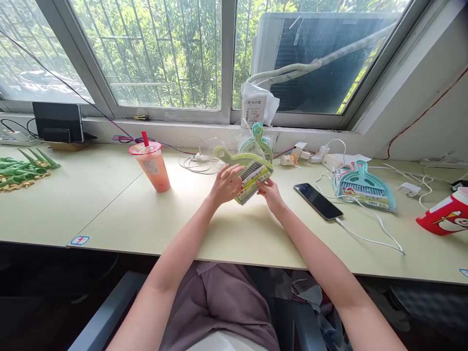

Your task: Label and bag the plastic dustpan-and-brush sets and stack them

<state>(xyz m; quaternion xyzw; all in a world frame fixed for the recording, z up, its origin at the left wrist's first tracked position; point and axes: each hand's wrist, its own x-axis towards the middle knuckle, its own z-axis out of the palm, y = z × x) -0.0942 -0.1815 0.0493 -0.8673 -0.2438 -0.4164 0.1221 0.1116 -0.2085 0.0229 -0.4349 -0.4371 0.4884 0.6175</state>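
Observation:
A light-green dustpan and brush set [253, 178] with a printed label band is held tilted above the table, its handle pointing up to the left. My right hand [271, 196] pinches its lower right edge between thumb and fingers. Stretched and slightly spread, the fingers of my left hand [227, 186] lie against the set's left side, by the brush and label. Part of the brush is covered by that hand. Just behind stand more wrapped dustpan sets [257, 141], teal and green, partly hidden by the held one.
An orange drink cup [156, 170] stands left. A phone [318, 201] on a white cable, a teal dustpan set [363, 187] and a red cup [446, 214] lie to the right. Green plastic pieces [22, 170] pile far left; a tablet [58, 122] leans near the window.

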